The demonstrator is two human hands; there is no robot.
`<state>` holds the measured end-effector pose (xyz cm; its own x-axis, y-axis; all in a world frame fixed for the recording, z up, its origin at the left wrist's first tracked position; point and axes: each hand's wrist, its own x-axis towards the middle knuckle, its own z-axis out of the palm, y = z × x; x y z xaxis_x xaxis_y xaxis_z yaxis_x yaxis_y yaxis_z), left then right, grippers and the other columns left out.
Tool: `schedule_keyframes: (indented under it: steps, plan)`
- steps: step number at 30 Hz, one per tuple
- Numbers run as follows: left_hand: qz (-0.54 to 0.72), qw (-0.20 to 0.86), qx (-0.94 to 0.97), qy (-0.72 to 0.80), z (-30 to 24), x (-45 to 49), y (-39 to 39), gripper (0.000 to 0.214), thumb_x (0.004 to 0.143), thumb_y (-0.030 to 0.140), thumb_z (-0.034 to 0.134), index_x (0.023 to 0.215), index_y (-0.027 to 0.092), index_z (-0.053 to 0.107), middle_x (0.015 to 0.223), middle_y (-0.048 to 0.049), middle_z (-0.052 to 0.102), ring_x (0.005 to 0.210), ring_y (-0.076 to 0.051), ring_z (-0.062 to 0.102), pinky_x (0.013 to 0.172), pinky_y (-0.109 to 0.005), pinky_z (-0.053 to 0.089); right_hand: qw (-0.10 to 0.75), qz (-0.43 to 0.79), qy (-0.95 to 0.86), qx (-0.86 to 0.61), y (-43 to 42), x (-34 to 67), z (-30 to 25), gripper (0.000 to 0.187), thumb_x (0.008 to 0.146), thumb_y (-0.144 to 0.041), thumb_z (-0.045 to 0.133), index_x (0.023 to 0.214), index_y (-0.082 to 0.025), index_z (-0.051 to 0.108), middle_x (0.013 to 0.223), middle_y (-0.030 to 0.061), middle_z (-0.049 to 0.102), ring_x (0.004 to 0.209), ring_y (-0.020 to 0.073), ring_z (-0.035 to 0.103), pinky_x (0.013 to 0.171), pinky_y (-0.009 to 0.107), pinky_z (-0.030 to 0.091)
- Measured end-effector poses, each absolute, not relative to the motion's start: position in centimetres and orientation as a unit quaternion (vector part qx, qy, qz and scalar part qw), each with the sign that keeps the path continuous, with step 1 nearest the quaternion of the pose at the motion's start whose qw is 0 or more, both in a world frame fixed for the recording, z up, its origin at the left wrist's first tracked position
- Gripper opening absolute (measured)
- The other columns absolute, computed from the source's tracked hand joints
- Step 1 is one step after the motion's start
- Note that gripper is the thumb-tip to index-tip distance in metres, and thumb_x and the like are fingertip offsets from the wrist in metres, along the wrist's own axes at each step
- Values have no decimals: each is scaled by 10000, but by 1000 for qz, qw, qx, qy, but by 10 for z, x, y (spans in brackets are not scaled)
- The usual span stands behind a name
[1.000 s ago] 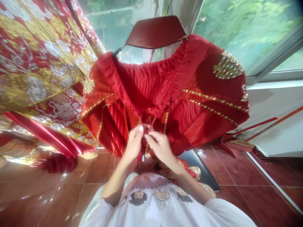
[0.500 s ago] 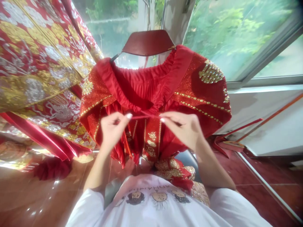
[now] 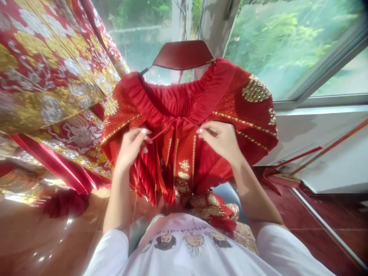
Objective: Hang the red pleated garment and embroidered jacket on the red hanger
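Red tie point(image 3: 159, 133) slacker — tiled floor point(image 3: 301, 216), window point(image 3: 273, 38)

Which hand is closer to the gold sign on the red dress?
Right. The right hand is just below-left of the gold sign; the left hand, pinching a red string, is across the dress.

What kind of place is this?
Likely a dress shop or costume room: a red garment hangs on a hanger by a window, an embroidered robe beside it; the left hand and right hand pinch its cord.
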<state>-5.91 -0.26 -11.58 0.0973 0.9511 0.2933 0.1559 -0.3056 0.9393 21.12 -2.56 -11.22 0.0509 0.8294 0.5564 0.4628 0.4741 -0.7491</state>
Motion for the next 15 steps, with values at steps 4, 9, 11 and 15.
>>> schedule_keyframes:
  steps: [4, 9, 11, 15]
  plan:
    - [414, 538, 625, 385, -113, -33, 2, 469, 808, 536, 638, 1045, 132, 624, 819, -71, 686, 526, -129, 634, 492, -237, 525, 588, 211, -628, -464, -19, 195, -108, 92, 726, -176, 609, 783, -124, 660, 676, 24, 642, 583, 114, 590, 552, 235, 460]
    - [434, 557, 609, 361, -113, -9, 12, 366, 762, 473, 700, 758, 123, 594, 644, -18, 612, 480, -81, 570, 475, -181, 464, 566, 147, -659, -473, -18, 181, -108, 136, 780, -256, 641, 835, -144, 695, 573, -24, 571, 508, 80, 471, 531, 226, 379]
    - [447, 531, 622, 362, -112, -7, 14, 355, 772, 458, 687, 695, 129, 578, 640, -17, 601, 509, -82, 572, 506, -187, 463, 548, 116, -672, -485, -19, 180, -107, 119, 794, -236, 621, 795, -149, 701, 607, -13, 600, 536, 86, 493, 578, 241, 394]
    - [456, 434, 687, 364, -107, -5, 15, 345, 805, 415, 647, 619, 140, 550, 548, 29, 491, 444, -49, 406, 457, -183, 321, 559, 190, -634, -499, -17, 177, -101, 104, 747, -115, 562, 681, -136, 640, 649, 4, 628, 578, 104, 549, 581, 239, 406]
